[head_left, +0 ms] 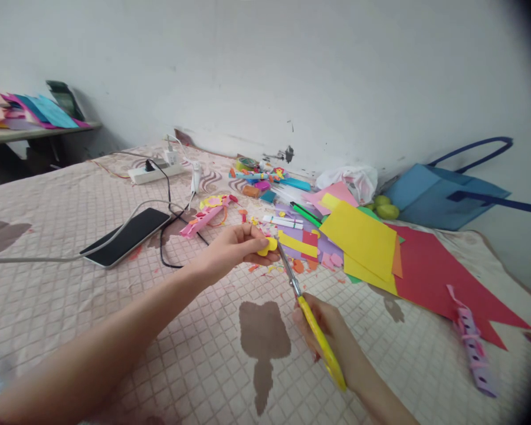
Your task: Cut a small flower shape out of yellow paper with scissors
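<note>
Near the middle of the view, my left hand (241, 245) pinches a small yellow paper piece (268, 246) with a rounded edge between thumb and fingers. From the right, my right hand (325, 327) grips yellow-handled scissors (317, 330). Their metal blades point up and away from me, with the tips right beside the yellow piece. Whether the blades touch it I cannot tell. Beyond both hands lie small coloured scraps (298, 265), a yellow strip (297, 243) and purple paper (325, 245).
Yellow sheets (358, 239) and a large red sheet (438, 271) lie to the right, before a blue bag (442, 198). A purple strip with holes (475, 351) is at far right. On the left are a black phone (126, 237), cables and a power strip (154, 172).
</note>
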The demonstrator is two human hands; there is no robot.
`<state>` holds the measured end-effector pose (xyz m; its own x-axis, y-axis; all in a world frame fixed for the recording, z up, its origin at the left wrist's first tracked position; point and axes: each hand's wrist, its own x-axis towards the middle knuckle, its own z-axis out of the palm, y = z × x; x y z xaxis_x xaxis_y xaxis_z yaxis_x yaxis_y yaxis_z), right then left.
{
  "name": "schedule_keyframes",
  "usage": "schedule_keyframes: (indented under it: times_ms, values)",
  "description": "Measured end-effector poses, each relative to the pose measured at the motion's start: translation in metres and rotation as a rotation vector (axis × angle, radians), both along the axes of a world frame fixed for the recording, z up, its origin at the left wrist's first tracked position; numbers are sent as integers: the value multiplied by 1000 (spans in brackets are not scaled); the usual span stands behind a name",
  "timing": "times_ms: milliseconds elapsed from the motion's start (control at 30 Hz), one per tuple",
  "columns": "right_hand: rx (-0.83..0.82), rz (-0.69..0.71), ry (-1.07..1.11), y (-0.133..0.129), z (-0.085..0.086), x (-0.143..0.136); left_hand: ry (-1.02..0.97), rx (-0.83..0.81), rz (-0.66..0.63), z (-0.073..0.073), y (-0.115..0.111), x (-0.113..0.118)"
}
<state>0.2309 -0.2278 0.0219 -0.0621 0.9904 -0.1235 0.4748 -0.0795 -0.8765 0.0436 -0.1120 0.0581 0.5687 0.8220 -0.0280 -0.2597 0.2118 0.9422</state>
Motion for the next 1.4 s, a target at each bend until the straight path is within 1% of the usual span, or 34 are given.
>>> schedule_keyframes:
  times_ms: [233, 400, 567, 633, 700, 800, 867, 1000, 1233, 1400]
  values:
    - [-15, 10, 20, 1, -3, 1, -9, -20, -52, -3, 6, -2]
    - [-26, -28, 57, 2, -7, 3, -27, -8, -53, -4, 8, -3]
    - [-61, -62, 110, 3, -13, 8, -3, -16, -57, -6, 4, 0]
    - [-48, -48, 121, 4, -15, 9, -4, -14, -66, -7, 3, 1]
    - [-6, -3, 116, 4, -15, 10, -13, -10, -72, -8, 2, 1]
    - [22, 73, 83, 4, -11, 9, -28, 3, -68, -9, 3, 1]
    - [21, 93, 59, 4, -8, 8, -38, 13, -58, -9, 4, 0]
    - [19, 87, 14, 5, -5, 6, -24, 18, -47, -8, 4, 0]
    - [-8, 77, 15, 5, -9, 8, 0, 2, -25, -2, 1, 1]
    - [20, 78, 18, 6, -10, 12, -1, 24, -54, -4, 3, -1]
